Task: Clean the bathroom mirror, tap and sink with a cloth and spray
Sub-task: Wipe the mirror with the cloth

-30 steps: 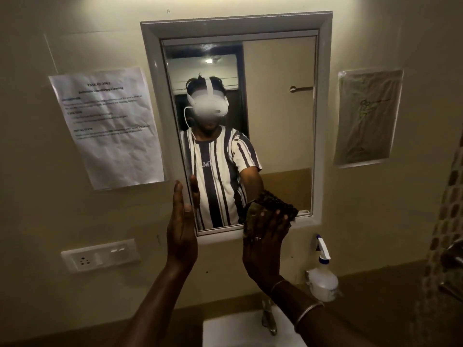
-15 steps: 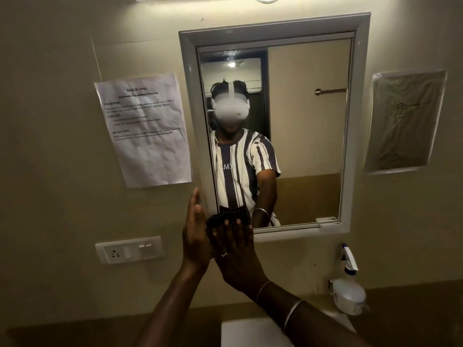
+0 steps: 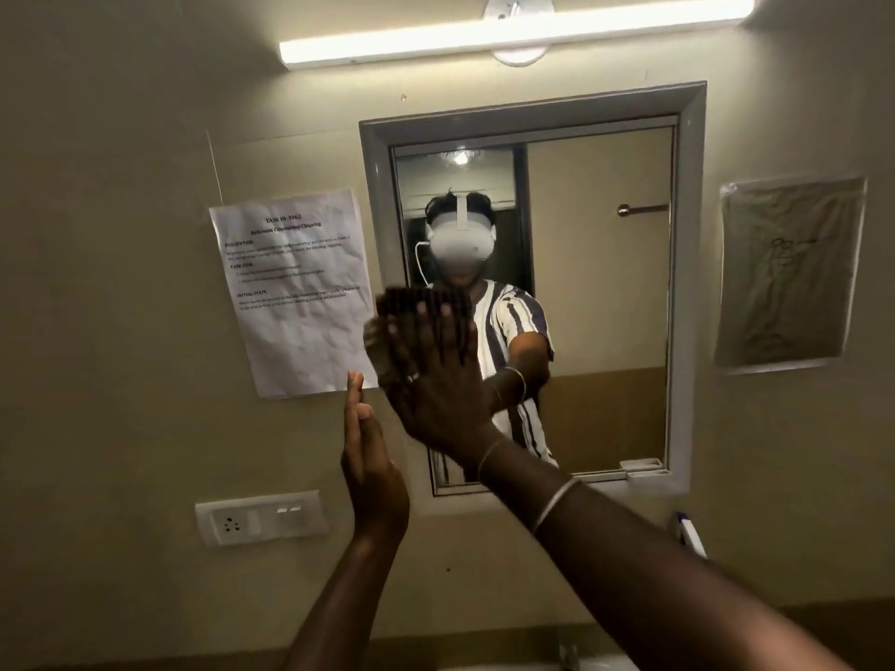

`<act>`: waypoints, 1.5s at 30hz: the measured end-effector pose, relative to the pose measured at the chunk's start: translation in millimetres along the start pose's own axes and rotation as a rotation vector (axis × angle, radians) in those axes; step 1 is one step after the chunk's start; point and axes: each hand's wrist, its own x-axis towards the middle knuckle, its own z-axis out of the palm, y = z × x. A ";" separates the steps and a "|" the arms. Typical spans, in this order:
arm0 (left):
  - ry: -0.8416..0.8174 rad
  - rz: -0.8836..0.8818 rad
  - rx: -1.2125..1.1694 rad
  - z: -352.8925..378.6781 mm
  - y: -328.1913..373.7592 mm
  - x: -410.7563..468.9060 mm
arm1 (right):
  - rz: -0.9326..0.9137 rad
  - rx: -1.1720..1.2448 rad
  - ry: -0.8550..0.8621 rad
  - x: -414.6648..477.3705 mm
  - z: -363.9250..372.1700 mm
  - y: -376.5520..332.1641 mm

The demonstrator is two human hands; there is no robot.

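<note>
Cloth on the mirror's left edge.
I see my right hand point(image 3: 436, 380), fingers spread flat, pressing the dark cloth point(image 3: 416, 302) against the mirror point(image 3: 600, 293); my left hand point(image 3: 373, 472), fingers straight and together, is below-left of the mirror. On the beige wall point(image 3: 121, 331), a tube light point(image 3: 513, 36) is above the mirror and a printed notice point(image 3: 295, 288) is left of it.

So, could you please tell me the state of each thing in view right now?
White tube light: lit.
Grey-framed wall mirror: mounted upright.
Dark ribbed cloth: pressed flat against the mirror's left edge.
Right hand: fingers straight, pressing the cloth.
Left hand: flat, holding nothing.
White spray bottle: untouched, mostly hidden.
</note>
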 end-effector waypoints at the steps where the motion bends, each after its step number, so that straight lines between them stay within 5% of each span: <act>1: -0.004 0.009 0.005 4.3 2.0 1.6 | -0.007 -0.017 0.018 21.7 -5.9 4.1; 10: -0.053 0.052 0.031 35.6 16.7 14.9 | -0.003 -0.146 0.088 159.8 -45.7 33.2; 22: -0.225 0.162 -0.020 65.1 26.1 15.7 | -0.204 -0.324 0.090 175.5 -96.8 108.1; 45: -0.391 0.143 -0.103 162.4 23.3 -8.0 | 0.185 -0.347 0.222 87.6 -171.4 259.5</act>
